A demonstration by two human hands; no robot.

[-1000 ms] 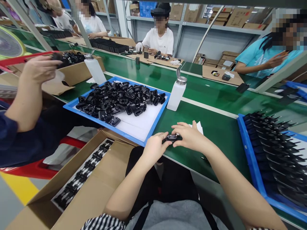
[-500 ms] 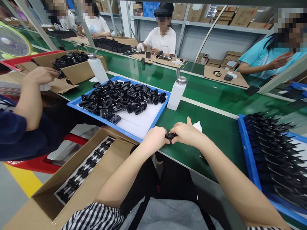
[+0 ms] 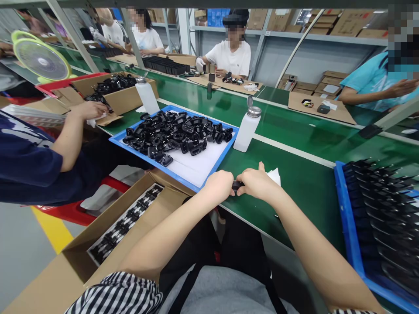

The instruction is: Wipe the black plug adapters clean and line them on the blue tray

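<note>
Both my hands meet over the front edge of the green bench (image 3: pixel 304 196), gripping a small black plastic part (image 3: pixel 237 186) between them. My left hand (image 3: pixel 220 185) is closed on its left end, and my right hand (image 3: pixel 257 182) pinches the right end with the thumb underneath. Fingers cover much of the part, so its exact kind is hidden. Behind my right hand lies a folded white wipe (image 3: pixel 274 175). Left of my hands, a blue-rimmed tray (image 3: pixel 209 170) bears a heap of black plastic plug housings (image 3: pixel 176 131).
A white pump bottle (image 3: pixel 246 131) with its lid up stands behind my hands. At right is a blue tray (image 3: pixel 343 218) of black parts with upright pins. An open carton (image 3: pixel 170 200) sits at my left. A co-worker's arm (image 3: pixel 73 135) reaches to another box (image 3: pixel 126 102).
The view has shifted slightly, moving the scene rightward. My hands keep hold of the black part in nearly the same pose. The co-worker's hand at left has lowered toward the box.
</note>
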